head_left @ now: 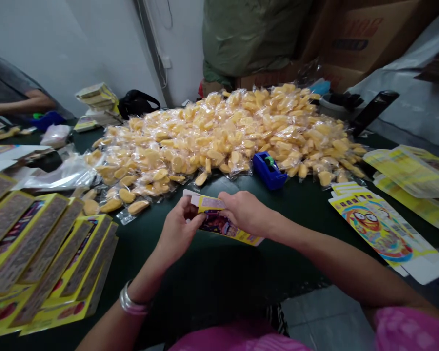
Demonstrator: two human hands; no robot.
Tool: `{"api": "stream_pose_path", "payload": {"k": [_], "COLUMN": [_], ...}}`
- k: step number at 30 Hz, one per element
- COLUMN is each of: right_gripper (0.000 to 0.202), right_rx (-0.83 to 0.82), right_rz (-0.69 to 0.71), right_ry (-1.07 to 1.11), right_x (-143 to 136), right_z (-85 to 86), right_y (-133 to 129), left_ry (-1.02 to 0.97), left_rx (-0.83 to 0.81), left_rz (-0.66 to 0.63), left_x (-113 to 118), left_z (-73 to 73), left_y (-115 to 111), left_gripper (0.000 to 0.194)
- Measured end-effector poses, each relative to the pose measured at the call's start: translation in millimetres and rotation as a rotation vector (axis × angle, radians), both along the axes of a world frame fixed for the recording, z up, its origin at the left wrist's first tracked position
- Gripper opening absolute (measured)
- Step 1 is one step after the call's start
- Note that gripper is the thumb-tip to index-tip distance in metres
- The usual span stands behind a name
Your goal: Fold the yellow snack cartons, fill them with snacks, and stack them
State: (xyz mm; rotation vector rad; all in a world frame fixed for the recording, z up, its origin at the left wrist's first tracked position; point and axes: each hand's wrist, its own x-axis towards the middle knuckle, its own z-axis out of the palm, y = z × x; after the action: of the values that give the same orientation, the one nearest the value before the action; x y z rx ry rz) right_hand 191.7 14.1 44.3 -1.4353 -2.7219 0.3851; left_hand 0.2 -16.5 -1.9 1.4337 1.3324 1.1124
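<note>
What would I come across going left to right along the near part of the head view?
Stacked yellow boxes, the left hand, the right hand, then flat printed cartons.

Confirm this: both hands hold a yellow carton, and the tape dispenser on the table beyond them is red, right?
Not red: the head view shows a blue tape dispenser on the table beyond the left hand and right hand, which both hold a yellow carton.

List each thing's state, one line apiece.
Left hand: gripping carton
Right hand: gripping carton
Carton: held, tilted
Yellow pieces: clear-wrapped, heaped
Tape dispenser: upright, unheld
Right-side cartons: flat, stacked
Left-side boxes: overlapping in a row
</note>
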Motion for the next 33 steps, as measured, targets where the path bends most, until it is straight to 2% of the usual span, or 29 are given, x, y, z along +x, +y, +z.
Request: {"api": "stream_pose_path", "payload": {"k": [3,6,8,10,13,16,19,22,23,24,26,27,28,29,31,33], "right_gripper": [0.021,0.018,0.023,0.033,0.034,0.033,0.026,0.014,0.011,0.008,0.009,0.013,0.017,0.021,0.025,0.027], "right_rx": [-0.023,-0.094,-0.102,-0.044,0.036,-0.04,-0.236,-0.369,-0.372,-0.367,-0.382,-0.41,-0.452,-0.502,-0.571,-0.593], "right_rz": [0.062,0.111,0.14,0.157,0.136,0.113,0.119,0.037,-0.009,-0.065,-0.199,-0.269,-0.329,-0.368,-0.396,-0.408], "right_ry": [-0.011,0.014,0.082,0.149,0.168,0.209,0.402,0.633,0.692,0.754,0.92,1.022,1.123,1.21,1.319,1.375], "right_x": [0.8,2.8,3.2,2.0,-1.7,-3.8,-3.5,-2.3,-1.5,-0.4,2.3,3.3,3.7,3.1,-1.2,-7.9], "right_z": [-0.1,1.3,2.6,2.2,-4.1,-15.9,-30.2,-44.1,-48.1,-51.5,-57.0,-59.2,-61.1,-63.1,-67.3,-72.1], "right_y": [6.8,12.4,14.4,14.2,9.7,2.8,-1.7,0.0,2.0,4.3,8.7,9.8,10.0,8.9,3.3,-5.3], "left_ry": [-0.109,-0.22,-0.311,-0.398,-0.506,-0.579,-0.491,-0.196,-0.075,0.034,0.127,0.079,-0.022,-0.15,-0.392,-0.508], "left_rx": [-0.156,-0.271,-0.336,-0.398,-0.46,-0.442,-0.37,-0.224,-0.14,-0.043,0.134,0.164,0.129,0.033,-0.234,-0.378], "left_rz": [-0.159,-0.259,-0.266,-0.248,-0.189,-0.147,-0.19,-0.282,-0.272,-0.209,0.058,0.19,0.265,0.256,0.071,-0.068], "left_x": [-10.4,-18.7,-22.7,-24.4,-21.5,-14.9,-11.6,-16.1,-19.5,-23.6,-32.4,-35.9,-37.8,-37.9,-32.3,-22.6], "left_z": [7.3,6.5,2.4,-2.0,-6.6,-10.1,-11.7,-4.6,0.1,5.3,14.4,16.7,16.7,14.3,3.3,-11.7], "left_y": [6.7,10.1,11.4,11.8,9.2,5.1,6.7,15.3,18.0,19.6,18.1,14.8,10.1,4.3,-7.8,-17.2], "left_gripper": [0.028,0.031,0.033,0.032,0.032,0.03,0.025,0.02,0.019,0.018,0.022,0.029,0.038,0.05,0.067,0.07]}}
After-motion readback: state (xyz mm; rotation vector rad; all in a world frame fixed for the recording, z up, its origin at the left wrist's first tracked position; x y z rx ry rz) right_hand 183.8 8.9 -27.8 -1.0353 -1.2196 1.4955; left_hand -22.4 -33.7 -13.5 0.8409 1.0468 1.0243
